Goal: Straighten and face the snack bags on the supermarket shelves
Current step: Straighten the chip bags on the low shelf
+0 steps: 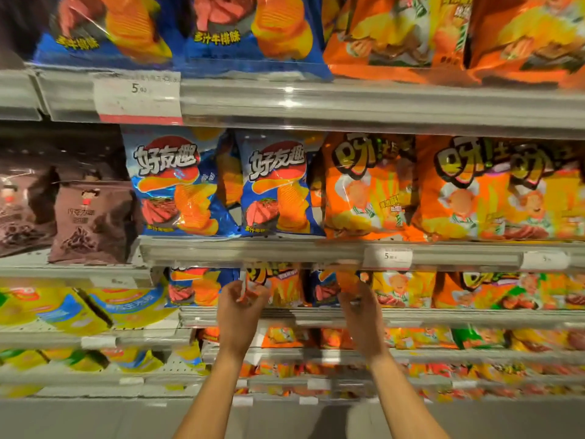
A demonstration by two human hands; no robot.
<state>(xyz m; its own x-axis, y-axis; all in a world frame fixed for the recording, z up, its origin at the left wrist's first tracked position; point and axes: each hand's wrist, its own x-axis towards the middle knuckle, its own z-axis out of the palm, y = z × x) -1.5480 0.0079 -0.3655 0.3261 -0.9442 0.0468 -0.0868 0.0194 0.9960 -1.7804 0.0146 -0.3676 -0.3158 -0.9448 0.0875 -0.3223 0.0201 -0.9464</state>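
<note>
White price tags (pixel 138 97) clip to the clear shelf rails (pixel 348 103); grey floor (pixel 95 419) lies below.

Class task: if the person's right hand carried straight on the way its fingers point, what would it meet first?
Probably the orange bag that the right hand already touches or grips; blur hides the exact contact.

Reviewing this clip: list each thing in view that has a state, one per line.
left hand: fingers curled on the left edge of an orange bag.
right hand: gripping another orange bag.
blue bags, shelf above: upright, facing out.
brown bags: leaning, uneven.
yellow bags: tipped over, askew.
</note>
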